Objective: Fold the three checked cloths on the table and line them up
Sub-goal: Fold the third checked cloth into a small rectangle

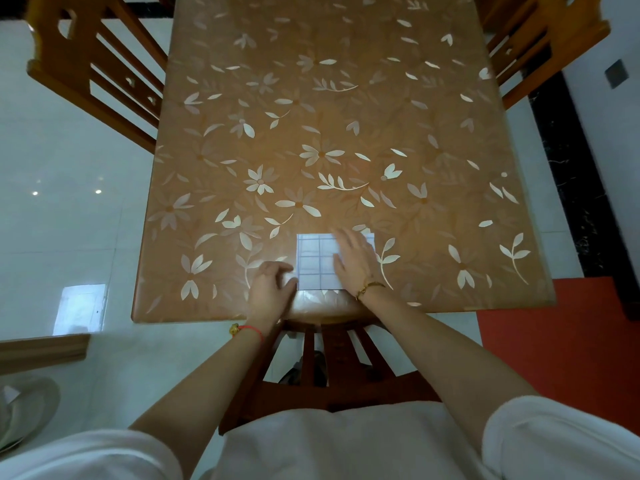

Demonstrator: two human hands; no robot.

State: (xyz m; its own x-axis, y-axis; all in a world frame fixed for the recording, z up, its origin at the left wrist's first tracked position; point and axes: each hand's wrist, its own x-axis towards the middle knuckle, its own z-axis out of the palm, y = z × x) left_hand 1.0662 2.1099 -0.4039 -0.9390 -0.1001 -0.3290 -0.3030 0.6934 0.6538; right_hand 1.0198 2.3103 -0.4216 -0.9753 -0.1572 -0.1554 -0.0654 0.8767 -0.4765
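Note:
One folded checked cloth (pixel 315 263), white with thin blue-grey lines, lies as a small square near the table's front edge. My right hand (pixel 355 259) rests flat on its right half, fingers spread and pointing away from me. My left hand (pixel 272 284) sits on the table at the cloth's left edge, fingers curled, touching the lower left corner. I cannot tell whether it pinches the cloth. No other checked cloth shows in view.
The table (pixel 346 133) has an orange cover with pale flowers. A wooden chair (pixel 329 362) stands between me and the front edge. More chairs stand at the far left (pixel 93 64) and far right (pixel 540 46). A red mat (pixel 554 341) lies right.

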